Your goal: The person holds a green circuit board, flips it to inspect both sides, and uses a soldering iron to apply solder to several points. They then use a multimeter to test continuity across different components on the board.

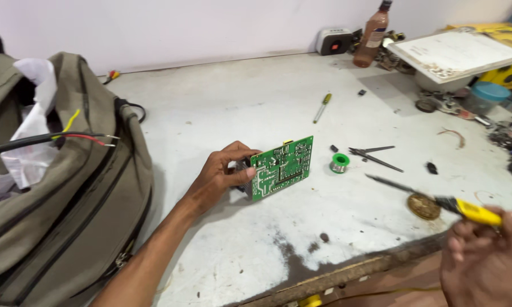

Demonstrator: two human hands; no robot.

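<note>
White, stained desk [239,113] against a pale wall: mid-desk, the green circuit board [281,167] stands on edge, left hand [219,176] fingers clamped on it. Right hand [483,258] grips a yellow soldering iron [438,200]. Solder spool [339,162] and tweezers [375,156] lie beside; olive backpack [63,199] far left.

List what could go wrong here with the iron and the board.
1. The left hand holds the green circuit board upright by one edge only; pressure from the tip could probably tip or twist it.
2. The right hand holds the yellow-handled soldering iron low over the worktable; its tip passes near the round brass-coloured tin and could touch it.
</note>
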